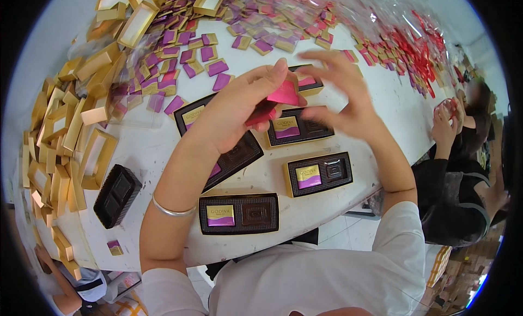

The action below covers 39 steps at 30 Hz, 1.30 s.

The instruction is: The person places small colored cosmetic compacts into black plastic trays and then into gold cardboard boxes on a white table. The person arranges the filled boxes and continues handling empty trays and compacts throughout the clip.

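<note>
My left hand (245, 100) is raised over the middle of the table, its fingers closed around several shiny pink chocolate squares (284, 93). Beside it on the right, my right hand (348, 100) has its fingers apart and holds nothing I can see; motion smears it a little. Under and around both hands lie gold boxes with dark ribbed trays. One box (319, 174) to the right and another box (238, 213) nearer me each hold one gold-and-purple square beside an unfilled pocket. A third box (300, 126) lies just below my right hand. My left arm partly hides a larger box (239, 155).
Gold box parts (65, 119) are heaped along the left. Loose gold-and-purple squares (218, 67) cover the far side, with clear plastic (348, 5) and red ribbons (430, 49) at the far right. A black tray (117, 196) lies left. Other people's hands (445, 128) work at the right.
</note>
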Available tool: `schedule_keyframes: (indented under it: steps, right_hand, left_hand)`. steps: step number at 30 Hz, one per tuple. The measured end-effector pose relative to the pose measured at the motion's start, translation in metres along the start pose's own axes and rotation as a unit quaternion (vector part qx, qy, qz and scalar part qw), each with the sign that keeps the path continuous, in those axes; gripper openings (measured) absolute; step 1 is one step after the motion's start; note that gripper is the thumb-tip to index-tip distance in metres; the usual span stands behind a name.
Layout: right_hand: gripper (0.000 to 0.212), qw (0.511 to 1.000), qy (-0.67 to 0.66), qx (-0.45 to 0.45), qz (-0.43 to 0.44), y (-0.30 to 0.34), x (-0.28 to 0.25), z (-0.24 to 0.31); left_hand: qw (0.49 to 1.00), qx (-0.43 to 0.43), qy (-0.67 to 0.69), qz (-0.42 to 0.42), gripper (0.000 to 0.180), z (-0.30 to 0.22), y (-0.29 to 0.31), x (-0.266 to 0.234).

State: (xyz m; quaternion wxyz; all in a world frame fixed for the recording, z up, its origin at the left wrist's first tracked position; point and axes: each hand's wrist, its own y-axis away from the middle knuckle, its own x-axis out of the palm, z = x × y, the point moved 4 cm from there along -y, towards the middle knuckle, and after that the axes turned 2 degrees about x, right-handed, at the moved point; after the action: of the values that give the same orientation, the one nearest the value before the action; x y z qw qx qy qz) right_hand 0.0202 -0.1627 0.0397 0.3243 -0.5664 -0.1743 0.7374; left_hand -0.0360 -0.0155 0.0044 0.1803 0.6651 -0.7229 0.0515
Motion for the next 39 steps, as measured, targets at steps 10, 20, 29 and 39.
schedule_keyframes:
  steps: [10, 20, 29, 39]
  right_hand:
    - [0.014, 0.855, -0.427, 0.293, -0.013, 0.026, 0.014, -0.009]
    - [0.018, 0.993, -0.027, -0.111, 0.025, 0.031, -0.015, 0.035]
    - [0.022, 0.98, -0.024, 0.18, 0.077, 0.08, -0.012, 0.019]
    - [0.024, 0.881, -0.124, 0.412, 0.198, 0.087, 0.012, -0.018]
  left_hand:
    - [0.991, 0.054, -0.123, 0.017, 0.032, -0.004, 0.002, 0.006]
    - [0.974, -0.044, -0.138, 0.176, 0.028, 0.006, 0.004, 0.011]
    - [0.982, 0.026, -0.182, 0.038, 0.026, -0.002, -0.002, -0.005]
    - [0.887, 0.086, -0.446, 0.086, 0.027, 0.012, 0.004, 0.011]
